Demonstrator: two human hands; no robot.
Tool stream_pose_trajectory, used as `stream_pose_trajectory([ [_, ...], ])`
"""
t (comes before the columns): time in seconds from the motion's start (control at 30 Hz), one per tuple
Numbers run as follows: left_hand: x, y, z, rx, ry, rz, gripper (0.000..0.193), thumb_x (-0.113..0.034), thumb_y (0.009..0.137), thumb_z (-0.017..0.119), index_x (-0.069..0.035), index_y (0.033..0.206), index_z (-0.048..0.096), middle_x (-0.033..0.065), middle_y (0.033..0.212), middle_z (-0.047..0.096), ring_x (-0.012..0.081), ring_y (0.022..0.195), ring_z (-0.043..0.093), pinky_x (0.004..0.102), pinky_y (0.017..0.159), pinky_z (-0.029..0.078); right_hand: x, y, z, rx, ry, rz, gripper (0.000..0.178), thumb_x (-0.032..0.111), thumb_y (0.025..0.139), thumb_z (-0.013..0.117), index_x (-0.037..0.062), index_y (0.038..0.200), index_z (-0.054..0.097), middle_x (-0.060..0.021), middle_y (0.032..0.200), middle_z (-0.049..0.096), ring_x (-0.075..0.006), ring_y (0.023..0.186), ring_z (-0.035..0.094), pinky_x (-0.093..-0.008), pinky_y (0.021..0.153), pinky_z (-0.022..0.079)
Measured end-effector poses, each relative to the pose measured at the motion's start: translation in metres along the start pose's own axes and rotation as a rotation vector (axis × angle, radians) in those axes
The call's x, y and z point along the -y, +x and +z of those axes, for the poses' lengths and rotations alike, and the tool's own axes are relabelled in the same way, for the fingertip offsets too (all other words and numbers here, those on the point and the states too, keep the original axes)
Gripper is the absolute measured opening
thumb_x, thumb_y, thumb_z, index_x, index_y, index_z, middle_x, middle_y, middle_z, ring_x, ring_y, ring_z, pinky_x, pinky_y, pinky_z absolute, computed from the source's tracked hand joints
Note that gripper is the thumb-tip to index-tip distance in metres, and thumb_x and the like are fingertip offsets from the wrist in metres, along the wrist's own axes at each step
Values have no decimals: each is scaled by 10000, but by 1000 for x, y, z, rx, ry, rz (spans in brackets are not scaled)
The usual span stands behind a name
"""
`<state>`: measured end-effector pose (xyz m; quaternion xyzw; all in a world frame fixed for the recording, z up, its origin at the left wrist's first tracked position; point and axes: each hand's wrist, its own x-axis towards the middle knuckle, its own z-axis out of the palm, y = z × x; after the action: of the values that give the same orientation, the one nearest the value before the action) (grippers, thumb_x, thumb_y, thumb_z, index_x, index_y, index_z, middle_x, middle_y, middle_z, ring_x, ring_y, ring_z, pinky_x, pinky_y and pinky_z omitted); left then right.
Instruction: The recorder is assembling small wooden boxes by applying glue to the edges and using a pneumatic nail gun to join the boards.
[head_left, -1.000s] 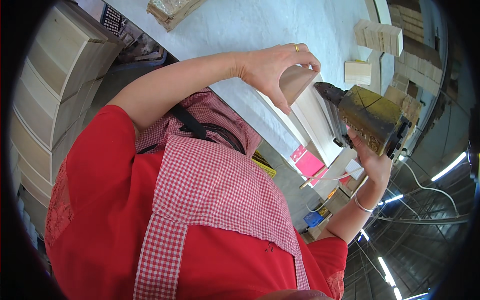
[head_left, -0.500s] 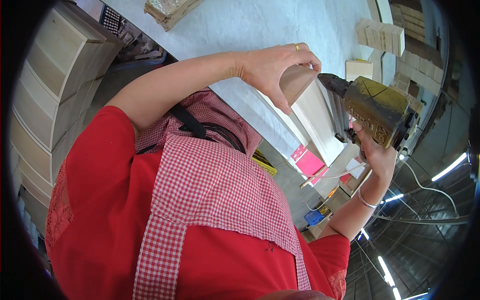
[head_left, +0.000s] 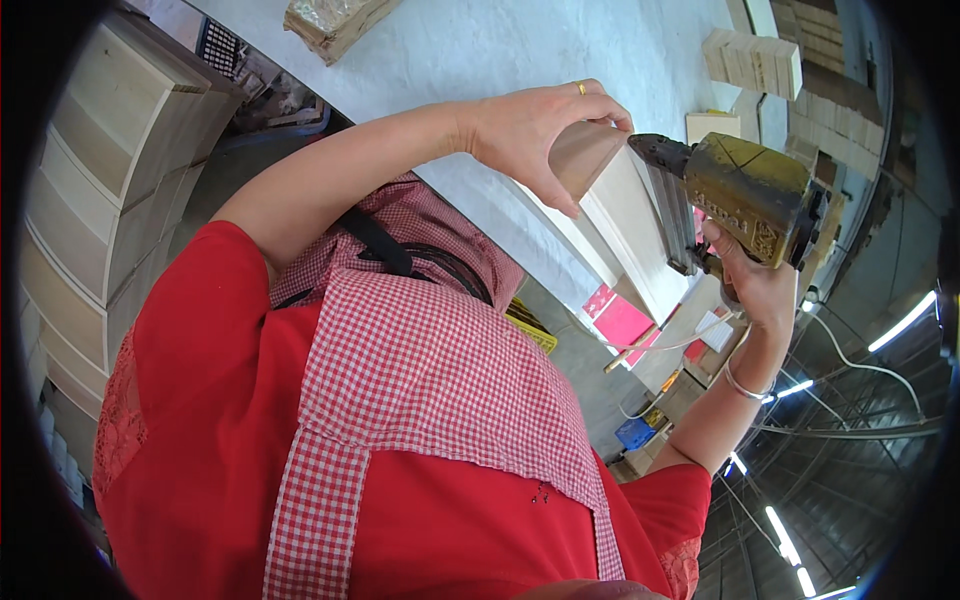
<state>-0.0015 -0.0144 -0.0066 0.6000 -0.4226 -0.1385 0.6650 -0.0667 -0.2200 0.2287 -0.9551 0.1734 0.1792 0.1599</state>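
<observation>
My right hand [head_left: 756, 282] is wrapped round the handle of a worn yellow-and-black nail gun [head_left: 750, 180]. The gun's dark nose touches or nearly touches the top corner of a small wooden end panel [head_left: 585, 158]. My left hand [head_left: 525, 135] grips that panel, thumb on the near edge and fingers over the far one. Long pale wooden boards [head_left: 632, 235] run from the panel toward the lower right on the worktable [head_left: 440, 50], seemingly forming a narrow box with it. The gun hides part of the far board, and most of my right fingers are behind its handle.
Stacked wooden boxes [head_left: 100, 220] stand at the left. Wood blocks [head_left: 750, 62] and more stacked pieces [head_left: 835, 125] lie on the far right. A wrapped bundle [head_left: 335, 22] is at the table's back edge. Pink sheets [head_left: 622, 320] and a pale hose [head_left: 665, 350] lie near the box.
The nail gun and my right hand have shifted slightly up and left in the picture. My left hand keeps its grip on the panel.
</observation>
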Motion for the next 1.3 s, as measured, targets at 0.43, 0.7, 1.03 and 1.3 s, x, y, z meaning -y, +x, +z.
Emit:
stream_pose_trajectory([
  [0.43,-18,-13,-10,-405,593,181,357,-208,708,805,-74,1014,677,56,1007,653,249,972,621,387,894,456,-1,-28,11,-152,104,-289,415,116,791,837,-24,1133,648,-61,986,689,-138,822,589,-288,740,466],
  [0.7,-32,-17,16,-646,777,158,147,-146,737,766,-91,854,696,7,932,649,183,875,615,357,827,450,9,-18,18,-165,72,-453,392,165,818,824,-7,1133,667,-16,908,696,-60,633,528,-226,532,414],
  [1.03,-28,-18,17,-667,819,214,115,-115,703,762,-91,791,692,-11,844,640,171,856,611,350,841,438,16,-18,21,-144,44,-397,374,208,818,832,12,1108,701,-3,903,701,-49,640,509,-227,535,407],
  [1.3,-28,-20,16,-663,801,213,117,-120,703,764,-96,791,692,-11,842,635,169,875,616,357,864,429,22,-17,22,-149,-11,-379,368,279,808,840,39,1065,731,35,796,676,-33,605,486,-215,522,376],
])
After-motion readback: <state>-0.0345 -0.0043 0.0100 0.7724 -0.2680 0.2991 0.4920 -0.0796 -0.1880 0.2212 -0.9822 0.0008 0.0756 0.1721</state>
